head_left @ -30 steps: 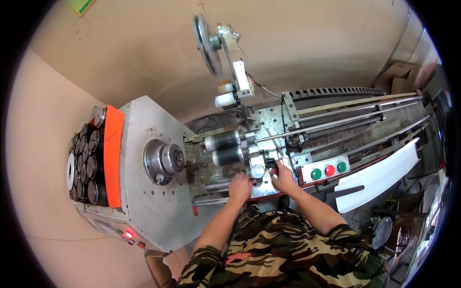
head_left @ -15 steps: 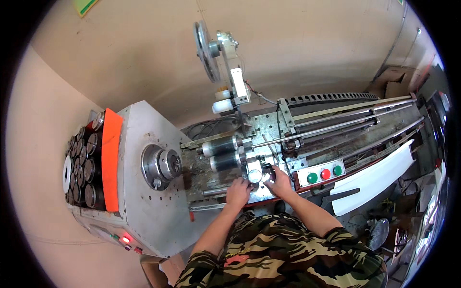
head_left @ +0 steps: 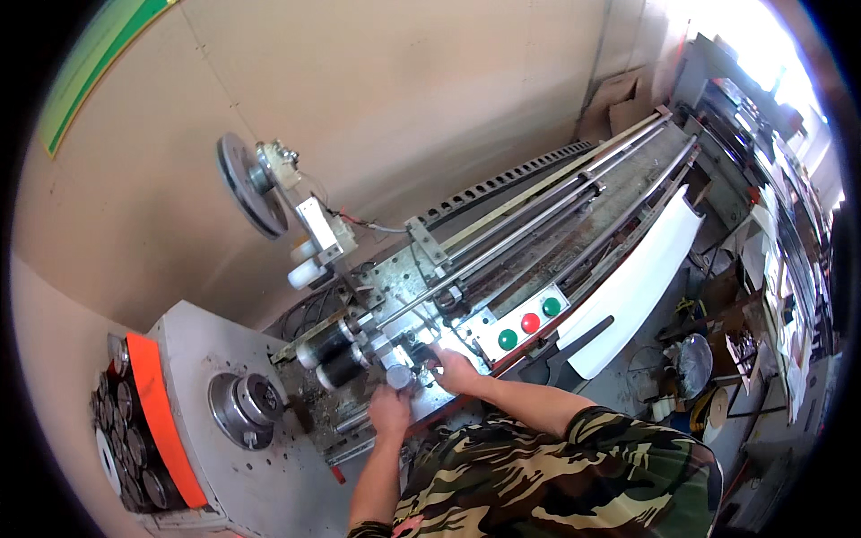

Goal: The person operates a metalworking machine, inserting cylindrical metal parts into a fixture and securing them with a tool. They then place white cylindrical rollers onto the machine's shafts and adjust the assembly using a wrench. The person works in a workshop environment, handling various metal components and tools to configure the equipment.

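Note:
Both my hands are at the metal carriage of a lathe-like machine. My left hand [head_left: 390, 411] has its fingers curled at the near edge of a round, silvery knob [head_left: 399, 377]; the fingertips are partly hidden. Just to the right, my right hand [head_left: 457, 372] is closed beside a small dark part [head_left: 420, 352] on the carriage plate, and what lies within its fingers is too small to make out. Two black rollers [head_left: 341, 366] with pale ends stick out leftward from the carriage, toward the round chuck [head_left: 247, 410] on the grey machine housing [head_left: 184, 345].
A panel [head_left: 484, 339] with green and red buttons sits right of my right hand. Long rails [head_left: 538, 215] run to the far right, alongside a white curved sheet [head_left: 641, 278]. A wheel on an arm [head_left: 251, 186] stands behind. Dark cylinders [head_left: 126, 430] fill the housing's left side, by an orange strip [head_left: 166, 421].
The view has turned to the right, so the machine sits lower left and tilted, with more of the cluttered right side showing. Both hands stay at the carriage, by the knob and dark part.

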Demonstrator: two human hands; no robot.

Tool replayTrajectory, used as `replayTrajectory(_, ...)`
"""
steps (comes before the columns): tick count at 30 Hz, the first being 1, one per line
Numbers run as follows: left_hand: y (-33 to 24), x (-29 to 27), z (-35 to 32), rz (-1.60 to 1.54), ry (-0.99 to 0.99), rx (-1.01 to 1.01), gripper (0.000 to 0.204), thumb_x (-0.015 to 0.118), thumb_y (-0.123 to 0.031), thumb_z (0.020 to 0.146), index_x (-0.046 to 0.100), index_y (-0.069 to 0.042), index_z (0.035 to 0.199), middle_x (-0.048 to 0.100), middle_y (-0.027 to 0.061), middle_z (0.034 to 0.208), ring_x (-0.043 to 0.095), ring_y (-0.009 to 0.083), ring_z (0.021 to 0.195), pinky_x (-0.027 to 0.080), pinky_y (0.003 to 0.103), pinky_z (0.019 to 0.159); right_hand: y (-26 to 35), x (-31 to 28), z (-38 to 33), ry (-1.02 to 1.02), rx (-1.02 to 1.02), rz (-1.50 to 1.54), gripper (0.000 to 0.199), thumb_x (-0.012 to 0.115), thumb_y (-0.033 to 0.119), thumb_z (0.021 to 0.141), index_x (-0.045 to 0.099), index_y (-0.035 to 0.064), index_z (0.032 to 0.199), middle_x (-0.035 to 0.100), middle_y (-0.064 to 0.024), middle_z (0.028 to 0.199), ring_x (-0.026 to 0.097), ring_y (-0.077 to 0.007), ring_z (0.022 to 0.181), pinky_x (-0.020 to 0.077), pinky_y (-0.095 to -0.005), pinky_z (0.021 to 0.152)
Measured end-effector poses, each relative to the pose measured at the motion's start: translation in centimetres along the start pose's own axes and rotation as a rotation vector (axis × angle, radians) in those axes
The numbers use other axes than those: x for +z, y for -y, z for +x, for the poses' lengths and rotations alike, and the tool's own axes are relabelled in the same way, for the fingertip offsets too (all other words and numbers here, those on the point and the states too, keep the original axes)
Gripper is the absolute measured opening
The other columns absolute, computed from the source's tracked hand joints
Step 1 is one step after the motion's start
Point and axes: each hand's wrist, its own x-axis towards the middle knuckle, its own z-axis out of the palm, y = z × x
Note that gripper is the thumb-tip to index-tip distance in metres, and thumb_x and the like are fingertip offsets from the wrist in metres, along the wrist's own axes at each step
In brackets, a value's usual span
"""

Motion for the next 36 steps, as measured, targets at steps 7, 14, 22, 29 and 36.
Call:
replayTrajectory(7, -0.1, -1.3, -0.2, -0.034, -0.012, 0.152, 0.032, 0.068, -0.032, 0.080, 0.067, -0.002, 0.090, 0.062, 0.0150, 0.091, 0.060, 0.0360, 0.086, 0.049, 0.047, 0.073, 0.4, -0.5, -0.1, 0.021, 0.070, -0.045, 0.062, 0.069, 0.013, 0.078, 0.043, 0.0062, 0.133, 0.063, -0.0191, 0.107, 0.062, -0.0343, 0.098, 0.0508, -0.0417, 0.083)
replayTrajectory(14, 0.9, 0.1, -0.2, -0.028, 0.016, 0.095, 0.030, 0.069, -0.033, 0.081, 0.067, -0.003, 0.086, 0.062, 0.0162, 0.091, 0.061, 0.0371, 0.087, 0.049, 0.048, 0.073, 2.1, -2.4, -0.6, 0.056, 0.072, 0.011, 0.064, 0.067, 0.011, 0.078, 0.040, 0.0174, 0.136, 0.058, -0.0178, 0.107, 0.057, -0.0393, 0.102, 0.0487, -0.0478, 0.086)
replayTrajectory(22, -0.4, -1.5, 0.2, 0.038, 0.029, 0.043, 0.024, 0.071, -0.027, 0.079, 0.069, -0.004, 0.088, 0.064, 0.0158, 0.091, 0.062, 0.0362, 0.085, 0.049, 0.047, 0.073, 1.7, -2.0, -0.4, 0.051, 0.019, 0.018, 0.062, 0.064, 0.005, 0.076, 0.042, 0.0117, 0.134, 0.061, -0.0186, 0.097, 0.056, -0.0385, 0.100, 0.0475, -0.0474, 0.087)
replayTrajectory(29, -1.3, -2.8, 0.3, 0.095, 0.004, 0.034, 0.025, 0.073, -0.026, 0.077, 0.070, -0.005, 0.090, 0.065, 0.0146, 0.088, 0.063, 0.0361, 0.082, 0.051, 0.045, 0.072, 0.6, -1.0, 0.2, 0.060, -0.028, 0.050, 0.061, 0.067, 0.007, 0.075, 0.043, 0.0091, 0.132, 0.062, -0.0181, 0.091, 0.056, -0.0369, 0.100, 0.0473, -0.0468, 0.085)
replayTrajectory(36, 1.5, -0.3, -0.2, 0.037, 0.080, 0.061, 0.026, 0.073, -0.028, 0.077, 0.068, -0.003, 0.085, 0.065, 0.0166, 0.094, 0.063, 0.0366, 0.085, 0.050, 0.046, 0.072, 1.3, -1.1, 0.3, 0.075, 0.058, 0.010, 0.064, 0.071, 0.009, 0.074, 0.042, 0.0096, 0.132, 0.061, -0.0191, 0.095, 0.056, -0.0373, 0.099, 0.0465, -0.0467, 0.085)
